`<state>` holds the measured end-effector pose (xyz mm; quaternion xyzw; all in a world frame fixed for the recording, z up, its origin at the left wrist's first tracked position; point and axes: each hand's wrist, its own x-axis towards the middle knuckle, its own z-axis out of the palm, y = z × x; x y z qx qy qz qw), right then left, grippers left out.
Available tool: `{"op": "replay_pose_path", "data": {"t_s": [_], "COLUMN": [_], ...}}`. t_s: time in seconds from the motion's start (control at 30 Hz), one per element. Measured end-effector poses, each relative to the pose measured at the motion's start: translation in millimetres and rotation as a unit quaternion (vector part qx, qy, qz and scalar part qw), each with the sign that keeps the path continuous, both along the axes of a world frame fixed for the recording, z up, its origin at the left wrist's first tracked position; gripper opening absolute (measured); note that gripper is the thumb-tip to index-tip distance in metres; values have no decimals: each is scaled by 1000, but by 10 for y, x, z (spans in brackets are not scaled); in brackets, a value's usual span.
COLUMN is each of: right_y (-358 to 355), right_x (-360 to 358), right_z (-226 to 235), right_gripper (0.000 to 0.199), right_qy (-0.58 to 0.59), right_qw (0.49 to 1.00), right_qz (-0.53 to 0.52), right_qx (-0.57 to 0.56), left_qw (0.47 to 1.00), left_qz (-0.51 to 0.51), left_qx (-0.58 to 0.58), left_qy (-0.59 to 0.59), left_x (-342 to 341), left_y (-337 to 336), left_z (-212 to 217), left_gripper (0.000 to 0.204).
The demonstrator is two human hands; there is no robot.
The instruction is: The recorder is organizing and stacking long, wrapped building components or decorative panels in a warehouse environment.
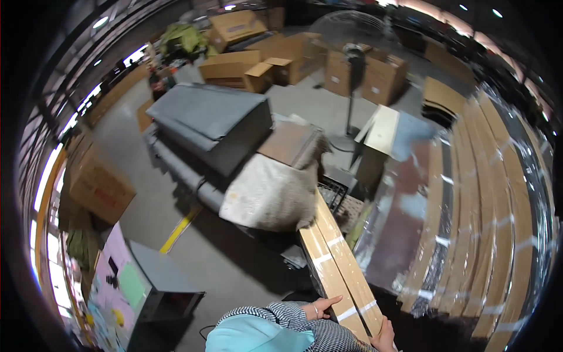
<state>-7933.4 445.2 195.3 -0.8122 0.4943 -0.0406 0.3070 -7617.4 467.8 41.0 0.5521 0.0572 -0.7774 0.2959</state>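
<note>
Two long, narrow cardboard packs (pixel 335 246) lie side by side, bound with white tape bands. They stretch from me away to a cloth-covered bench (pixel 267 190), where their far ends reach its edge. My left hand (pixel 319 308), with a bracelet at the wrist, grips the left side of the packs, its thumb over the top. Closer to me, my right hand (pixel 384 336) is closed on the right edge of the packs; part of it is cut off below. A teal cloth (pixel 258 332) and checkered sleeves show at the lower edge.
Many long cardboard packs (pixel 469 211) in clear film lie stacked at right. A large dark grey box (pixel 205 120) sits beyond the bench. A pedestal fan (pixel 350 88) stands farther back among cardboard boxes (pixel 384 79). A small grey-and-pink cabinet (pixel 138 276) is at left.
</note>
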Motion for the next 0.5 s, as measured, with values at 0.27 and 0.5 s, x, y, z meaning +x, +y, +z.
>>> {"op": "replay_pose_path", "data": {"t_s": [0.27, 0.5], "right_y": [-958, -1282], "right_x": [1546, 2015], "right_z": [876, 946], "right_gripper": [73, 78], "right_qy": [-30, -5], "right_qw": [992, 981], "right_qz": [98, 98], "right_qx": [-73, -168], "left_qw": [924, 898], "left_qz": [374, 412], "left_qx": [-60, -140], "left_qy": [-51, 68], "left_x": [884, 1339], "left_y": [-606, -882], "left_z": [336, 755], "left_gripper": [68, 71]}}
